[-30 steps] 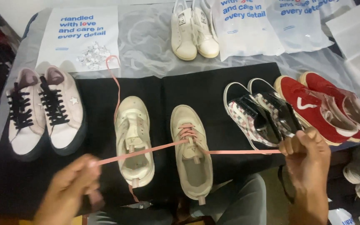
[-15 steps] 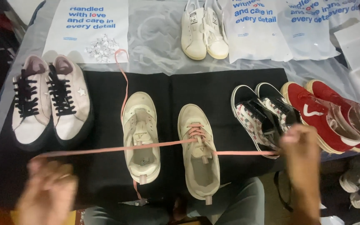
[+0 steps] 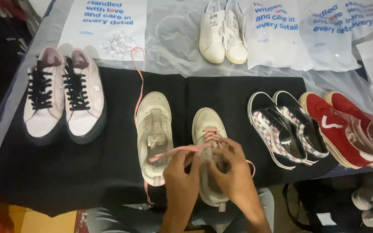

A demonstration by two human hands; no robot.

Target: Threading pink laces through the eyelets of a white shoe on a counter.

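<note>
Black mat (image 3: 109, 172): 5 shoe pairs; left hand (image 3: 181, 177), right hand (image 3: 234, 172) pinch pink lace (image 3: 173, 153).

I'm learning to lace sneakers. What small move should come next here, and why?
Probably feed the pink lace through the next eyelet of the right cream shoe: both hands, left hand and right hand, meet over it, only its toe rows are laced.

left hand (image 3: 181, 174): over the right cream sneaker (image 3: 210, 129), fingers pinching the pink lace (image 3: 175, 152)
right hand (image 3: 232, 166): beside the left hand, touching it, fingers on the same lace
left cream sneaker (image 3: 153, 125): unlaced, another pink lace (image 3: 138, 82) trailing past it
surface (image 3: 109, 164): black cloth
neighbours: pale pink pair with black laces (image 3: 63, 95); checkered pair (image 3: 286, 127); red pair (image 3: 346, 127); white pair (image 3: 223, 32)
</note>
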